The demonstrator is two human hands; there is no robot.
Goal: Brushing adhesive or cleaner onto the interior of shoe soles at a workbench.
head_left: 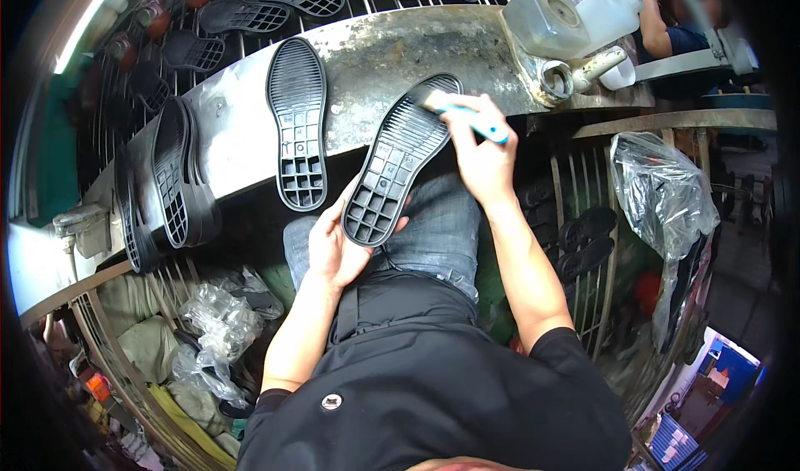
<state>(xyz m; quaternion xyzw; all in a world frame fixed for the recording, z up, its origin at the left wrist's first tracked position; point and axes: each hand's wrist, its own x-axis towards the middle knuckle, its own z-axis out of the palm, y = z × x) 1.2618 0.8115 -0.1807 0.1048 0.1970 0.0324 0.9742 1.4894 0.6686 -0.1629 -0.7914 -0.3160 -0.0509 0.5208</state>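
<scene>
Two hands occupied: left hand (337,246) grips black sole (398,164) by heel, above lap (442,229); right hand (485,158) grips brush (477,123) at toe. Second sole (298,125) overhangs bench (400,42) alongside; jug (543,21) stands at bench's right end.

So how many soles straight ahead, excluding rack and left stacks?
2: one sole in the left hand, under the brush in the right hand; another sole on the bench, overhanging its edge. Shadow below could hide more.
</scene>
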